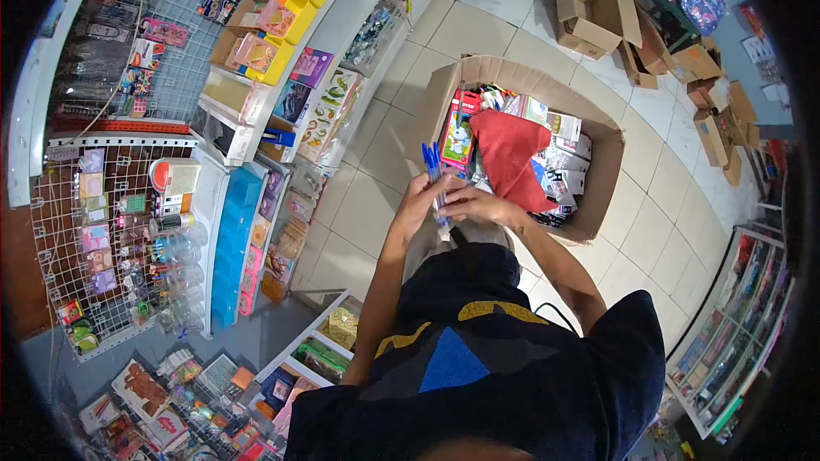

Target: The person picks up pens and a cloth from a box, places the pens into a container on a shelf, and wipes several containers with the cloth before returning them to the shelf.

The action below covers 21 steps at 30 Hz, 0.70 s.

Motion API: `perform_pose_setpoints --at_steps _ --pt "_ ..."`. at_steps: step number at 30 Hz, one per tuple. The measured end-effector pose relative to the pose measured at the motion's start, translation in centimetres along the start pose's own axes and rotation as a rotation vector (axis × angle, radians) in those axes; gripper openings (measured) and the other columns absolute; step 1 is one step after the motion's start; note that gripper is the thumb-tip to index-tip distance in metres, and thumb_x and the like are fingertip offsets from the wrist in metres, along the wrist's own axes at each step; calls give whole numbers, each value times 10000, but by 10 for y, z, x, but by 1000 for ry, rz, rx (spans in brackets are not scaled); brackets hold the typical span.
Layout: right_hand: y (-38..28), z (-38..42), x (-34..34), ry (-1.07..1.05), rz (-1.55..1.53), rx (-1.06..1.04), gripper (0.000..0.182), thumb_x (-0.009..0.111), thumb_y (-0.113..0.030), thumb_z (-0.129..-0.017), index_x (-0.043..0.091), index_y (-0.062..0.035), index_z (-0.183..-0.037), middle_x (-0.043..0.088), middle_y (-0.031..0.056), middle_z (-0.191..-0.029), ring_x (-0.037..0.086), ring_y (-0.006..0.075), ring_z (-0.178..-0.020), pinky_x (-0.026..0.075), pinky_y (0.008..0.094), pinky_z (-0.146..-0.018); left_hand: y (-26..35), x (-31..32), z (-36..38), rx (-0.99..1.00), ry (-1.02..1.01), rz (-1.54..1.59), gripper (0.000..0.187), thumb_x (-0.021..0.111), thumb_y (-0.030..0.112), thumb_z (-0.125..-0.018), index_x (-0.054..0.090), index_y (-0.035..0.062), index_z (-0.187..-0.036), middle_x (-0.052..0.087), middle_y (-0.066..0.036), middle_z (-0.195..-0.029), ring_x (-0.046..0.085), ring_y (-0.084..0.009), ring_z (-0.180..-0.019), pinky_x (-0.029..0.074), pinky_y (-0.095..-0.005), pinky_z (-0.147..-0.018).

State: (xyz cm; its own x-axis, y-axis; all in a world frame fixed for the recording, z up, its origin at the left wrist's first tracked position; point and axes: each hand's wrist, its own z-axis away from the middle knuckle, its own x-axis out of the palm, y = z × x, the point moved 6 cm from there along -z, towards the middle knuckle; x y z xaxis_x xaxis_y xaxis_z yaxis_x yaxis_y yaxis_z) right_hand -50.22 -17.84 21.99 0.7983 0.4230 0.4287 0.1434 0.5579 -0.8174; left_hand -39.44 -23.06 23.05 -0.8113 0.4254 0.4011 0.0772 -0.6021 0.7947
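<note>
I hold a small bunch of blue-capped pens (431,156) in front of me, caps pointing to 12 o'clock. My left hand (417,207) is closed round the barrels; my right hand (472,203) comes in from 3 o'clock, fingers bent against the same bunch, though I cannot tell whether they grip or only steady it. The step in hand looks like gathering the pens and evening them up between both hands. As I judge it, the next move calls for a firm left hold, so that none slips out, while the right fingers stay light enough to shift single pens. At 2 o'clock from my hands stands an open cardboard box (604,183), packed with goods, a red cloth (511,152) draped over them; a red printed pack (461,132) leans near 12 o'clock.
</note>
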Motion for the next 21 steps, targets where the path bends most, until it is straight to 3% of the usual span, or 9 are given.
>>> perform_pose_setpoints --at_steps 2,6,7,8,9,11,14,17,21 --pt "11 -5 8 2 20 70 305 622 -247 -903 633 -36 -1124 636 19 -1059 557 98 -977 465 247 -860 -14 -5 8 -28 83 168 291 533 267 -958 576 10 -1086 640 -51 -927 615 -128 -890 504 -287 -794" --pt "10 9 -16 212 383 18 282 601 -236 -912 634 -37 -1109 659 52 -925 598 110 -836 488 276 -731 -42 -32 24 78 222 347 298 494 255 -975 529 13 -1145 596 -77 -964 606 -187 -947 520 -369 -832" --pt "3 18 -38 410 683 192 257 621 -232 -883 643 -42 -1054 668 109 -882 609 122 -775 485 291 -665 -43 -37 32 55 306 384 287 483 251 -980 526 29 -1158 560 -41 -934 578 -160 -856 507 -332 -739" --pt "77 1 -95 623 788 -114 289 650 -247 -846 629 -28 -1032 658 156 -922 635 186 -802 496 339 -671 -42 -42 38 58 304 378 286 483 252 -981 522 36 -1165 548 -33 -916 565 -150 -828 494 -322 -716" --pt "36 29 -102 940 954 -104 401 671 -287 -828 573 -24 -1114 647 177 -974 646 300 -848 503 392 -704 -41 -48 42 65 300 372 286 483 252 -981 518 43 -1172 536 -26 -899 551 -141 -799 481 -311 -692" --pt "26 56 -139 1255 1058 -13 600 676 -445 -789 492 -53 -1205 588 275 -1043 609 376 -921 498 480 -744 -31 -54 48 59 338 368 279 474 246 -988 481 86 -1216 461 -6 -811 473 -102 -714 451 -280 -656" --pt "34 77 -167 1431 1231 395 588 704 -386 -780 472 -81 -1226 620 234 -1016 632 392 -891 506 456 -736 -15 -55 54 127 336 483 267 464 258 -992 473 107 -1213 407 13 -770 399 -88 -661 396 -259 -628" --pt "77 69 -198 1001 1051 541 555 705 -436 -764 530 -81 -1154 639 213 -994 640 364 -902 496 468 -751 -11 -60 52 135 340 473 260 450 304 -996 469 117 -1176 350 31 -729 348 -79 -642 348 -252 -606" --pt "83 67 -212 1001 854 363 437 700 -396 -780 589 -68 -1046 662 150 -901 644 298 -842 486 415 -759 1 -53 52 124 330 511 247 449 326 -995 468 124 -1136 339 34 -712 349 -77 -640 345 -246 -605"
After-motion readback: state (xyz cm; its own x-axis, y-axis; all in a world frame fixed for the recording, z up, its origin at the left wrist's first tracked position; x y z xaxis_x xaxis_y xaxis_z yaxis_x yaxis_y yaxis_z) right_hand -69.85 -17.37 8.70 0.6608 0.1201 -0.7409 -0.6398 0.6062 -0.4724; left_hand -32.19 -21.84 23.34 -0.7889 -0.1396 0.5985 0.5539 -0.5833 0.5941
